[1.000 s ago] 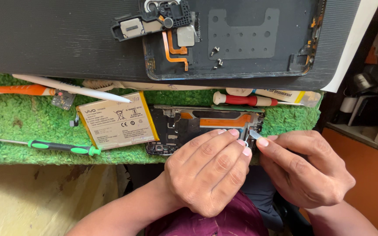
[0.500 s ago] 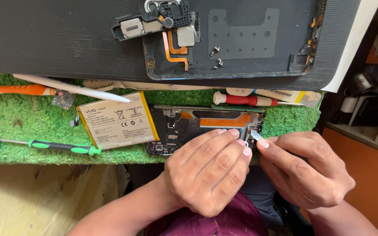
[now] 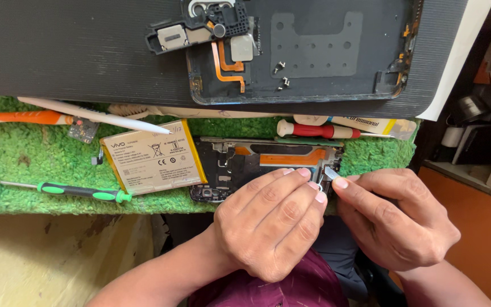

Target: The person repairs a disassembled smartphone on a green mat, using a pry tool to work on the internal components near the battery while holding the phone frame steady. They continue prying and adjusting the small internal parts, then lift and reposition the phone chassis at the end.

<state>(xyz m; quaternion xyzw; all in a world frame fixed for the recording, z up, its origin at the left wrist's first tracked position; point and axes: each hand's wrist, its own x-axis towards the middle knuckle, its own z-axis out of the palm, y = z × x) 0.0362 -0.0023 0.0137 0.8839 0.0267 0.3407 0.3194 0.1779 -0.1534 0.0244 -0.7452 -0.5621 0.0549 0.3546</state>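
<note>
Two hands on opened dark phone frame point(image 3: 268, 162), orange flex strip, metal edges

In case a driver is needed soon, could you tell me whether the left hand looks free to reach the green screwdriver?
Probably yes: the left hand rests on the phone frame, and the green screwdriver lies uncovered on the mat.

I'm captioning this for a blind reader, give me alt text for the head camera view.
Two bare hands work at the right end of an opened black phone frame with orange flex cable on a green artificial-turf mat: the left hand steadies it while the right hand pinches a small silvery part. A white rectangular battery and green-handled screwdriver lie beside it.
</note>
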